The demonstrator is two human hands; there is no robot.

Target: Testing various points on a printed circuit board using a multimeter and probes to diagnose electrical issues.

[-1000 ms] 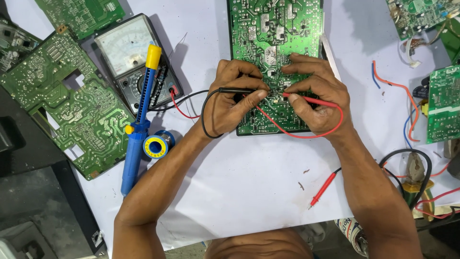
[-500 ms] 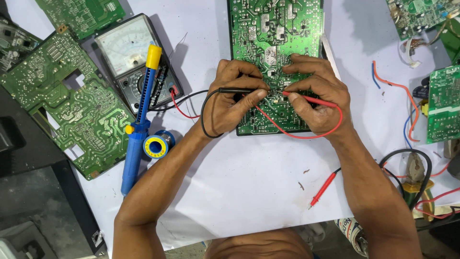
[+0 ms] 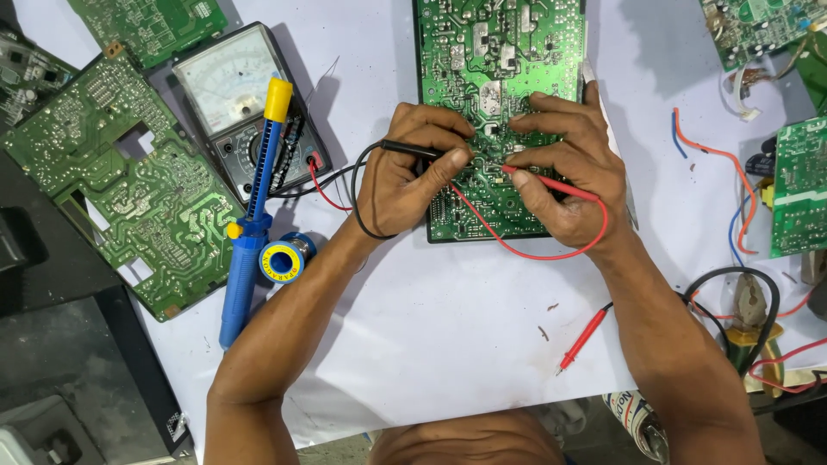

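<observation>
From the head view, the left hand (image 3: 401, 176) pinches a black probe (image 3: 413, 150) and the right hand (image 3: 568, 176) pinches a red probe (image 3: 551, 183), tips meeting on the green circuit board (image 3: 495, 52) at the surface's far edge. The board looks stiff, light and fragile, densely soldered; best gripped by its bare edges. An analog meter (image 3: 228, 90) lies to the left.

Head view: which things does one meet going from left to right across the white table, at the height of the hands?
Loose green circuit board → blue desoldering pump → left hand holding the black probe → right hand holding the red probe → orange wire → green board at the right edge.
</observation>
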